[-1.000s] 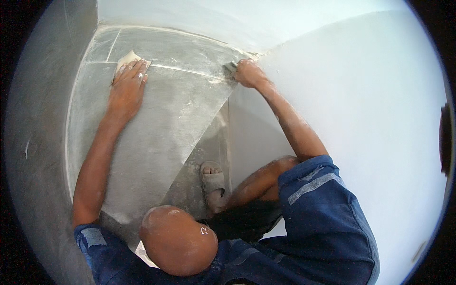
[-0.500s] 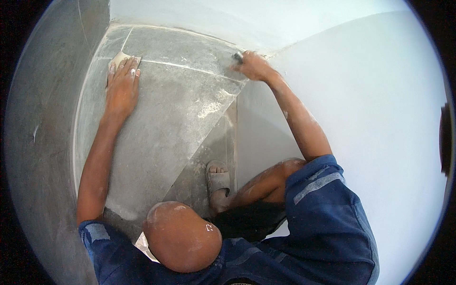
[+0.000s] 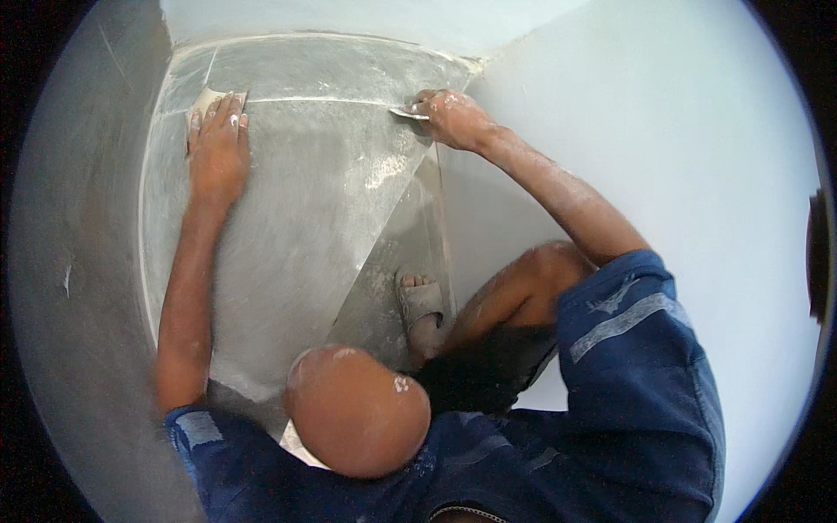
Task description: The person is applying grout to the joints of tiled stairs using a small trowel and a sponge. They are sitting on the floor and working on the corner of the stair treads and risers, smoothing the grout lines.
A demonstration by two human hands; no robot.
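My left hand (image 3: 218, 157) lies over a thin cream-coloured flat piece (image 3: 206, 98), its fingers stretched along it and pressing it to the grey tiles (image 3: 288, 200). A pale joint line (image 3: 292, 101) runs across the tiles from near that piece to my right hand (image 3: 453, 119). The right fingers are closed round a small scraper with a thin flat blade (image 3: 408, 113), which is at the right end of the line. Its handle is mostly hidden in the hand. White powder marks both hands.
A pale smear (image 3: 385, 171) marks the tiles near their slanting edge. White walls (image 3: 663, 157) meet in the far right corner, with a dark grey wall (image 3: 78, 218) at left. My sandalled foot (image 3: 420, 296) is on the floor past the slanting edge, beside the bent knee.
My right hand has come away from the far corner, leftward onto the joint line, and the scraper blade shows more. The left hand stays on the cream piece. The view has shifted slightly.
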